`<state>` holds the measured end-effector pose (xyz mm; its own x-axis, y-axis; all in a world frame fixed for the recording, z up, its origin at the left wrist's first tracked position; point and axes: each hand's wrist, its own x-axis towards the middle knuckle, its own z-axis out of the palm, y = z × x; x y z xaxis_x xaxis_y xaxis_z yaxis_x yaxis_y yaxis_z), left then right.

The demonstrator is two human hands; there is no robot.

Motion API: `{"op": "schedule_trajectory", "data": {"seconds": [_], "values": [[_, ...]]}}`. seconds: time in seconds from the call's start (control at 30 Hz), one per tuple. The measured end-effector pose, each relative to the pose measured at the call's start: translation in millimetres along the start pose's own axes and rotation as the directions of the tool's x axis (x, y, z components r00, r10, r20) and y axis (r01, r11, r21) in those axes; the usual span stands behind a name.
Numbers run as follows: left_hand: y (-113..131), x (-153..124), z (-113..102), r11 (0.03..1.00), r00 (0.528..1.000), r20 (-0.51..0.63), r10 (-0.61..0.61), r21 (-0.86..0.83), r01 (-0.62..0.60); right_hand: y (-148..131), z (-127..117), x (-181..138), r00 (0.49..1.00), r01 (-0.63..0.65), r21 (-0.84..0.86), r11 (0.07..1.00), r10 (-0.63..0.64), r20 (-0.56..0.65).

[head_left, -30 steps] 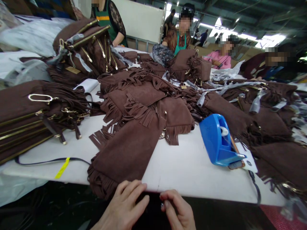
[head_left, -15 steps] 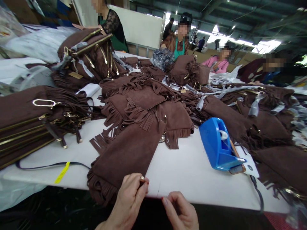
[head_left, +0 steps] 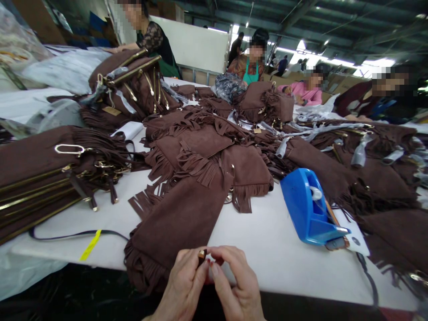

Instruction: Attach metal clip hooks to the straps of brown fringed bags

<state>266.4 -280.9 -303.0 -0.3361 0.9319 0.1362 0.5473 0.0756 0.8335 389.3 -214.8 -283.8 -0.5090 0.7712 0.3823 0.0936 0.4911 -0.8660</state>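
At the table's front edge, my left hand (head_left: pixel 187 278) is closed around a small dark brown zipper pull with a gold end (head_left: pixel 202 254), which sticks up between thumb and forefinger. My right hand (head_left: pixel 236 281) meets it there, thumb and fingertips bent in a pinch against the left fingertips; whatever it pinches is too small or hidden to name. Just beyond and to the left lies a brown suede fringed bag (head_left: pixel 180 227), its fringe hanging over the edge by my left wrist.
A blue tape dispenser (head_left: pixel 302 209) stands right on the white table (head_left: pixel 247 240). More brown fringed bags (head_left: pixel 197 138) are heaped beyond; stacked bags with gold zips (head_left: pixel 36 156) lie left. A black strap with a yellow tag (head_left: pixel 90 245) lies near the front. Several people work across the table.
My right hand has moved left and up to meet my left hand at the zipper pull. The left hand keeps its hold. The view has shifted slightly.
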Motion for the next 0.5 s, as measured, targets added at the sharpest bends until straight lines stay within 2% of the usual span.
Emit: {"op": "schedule_trajectory", "data": {"seconds": [0.1, 0.2, 0.33, 0.4, 0.5], "values": [[3, 2, 0, 0.993, 0.994, 0.016, 0.112, 0.019, -0.113, -1, 3, 8, 0.995, -0.027, 0.042, 0.999, 0.023, 0.095], [4, 3, -1, 0.979, 0.979, 0.040, 0.199, 0.047, -0.201, -1, 1, 12, 0.972, -0.179, 0.150, 0.972, 0.151, 0.182], [5, 2, -3, 0.955, 0.954, 0.108, 0.281, 0.068, -0.289, -2, -6, 14, 0.916, -0.375, 0.328, 0.867, 0.291, 0.277], [5, 1, -5, 0.934, 0.930, 0.158, 0.333, 0.082, -0.349, -3, -10, 15, 0.912, -0.375, 0.315, 0.872, 0.287, 0.293], [3, 2, -6, 0.909, 0.897, 0.217, 0.386, 0.075, -0.410, -5, -16, 17, 0.923, -0.281, 0.219, 0.934, 0.200, 0.329]]}}
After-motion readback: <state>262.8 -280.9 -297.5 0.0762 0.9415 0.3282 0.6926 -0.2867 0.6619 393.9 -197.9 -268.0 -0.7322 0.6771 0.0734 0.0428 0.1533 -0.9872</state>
